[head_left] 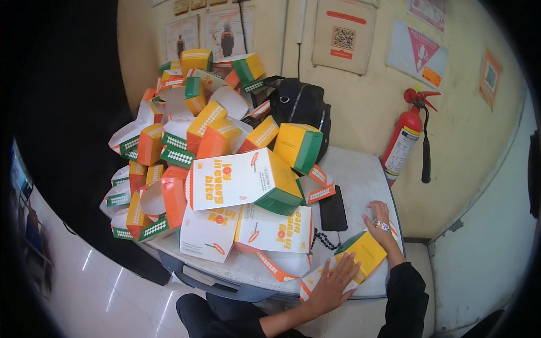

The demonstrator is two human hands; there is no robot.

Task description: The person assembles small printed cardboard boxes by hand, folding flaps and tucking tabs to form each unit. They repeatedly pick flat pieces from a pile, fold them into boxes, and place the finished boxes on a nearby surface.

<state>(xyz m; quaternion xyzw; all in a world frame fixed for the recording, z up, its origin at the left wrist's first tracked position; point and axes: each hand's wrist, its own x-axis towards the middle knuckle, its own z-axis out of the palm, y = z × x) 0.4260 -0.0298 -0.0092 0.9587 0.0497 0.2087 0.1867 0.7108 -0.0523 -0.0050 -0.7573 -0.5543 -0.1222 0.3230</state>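
At the table's near right corner lies a paper food carton [367,253], yellow on top with a green side and a white, orange-edged flap. My left hand [333,284] rests flat on it, fingers stretched out over the flap and the yellow face. Just beyond the carton's far right corner is my right hand [378,218], a beaded bracelet on its wrist. Its fingers are apart and slightly bent, with the thumb near the carton; nothing shows in its grasp. A black phone [333,209] and a string of dark beads [324,241] lie left of that hand.
A large heap of yellow, green, orange and white cartons [211,135] covers the table's left and middle. Behind it stands a black bag [297,104]. The grey-white table [355,169] has a rounded edge. A red fire extinguisher [404,132] hangs on the wall at right.
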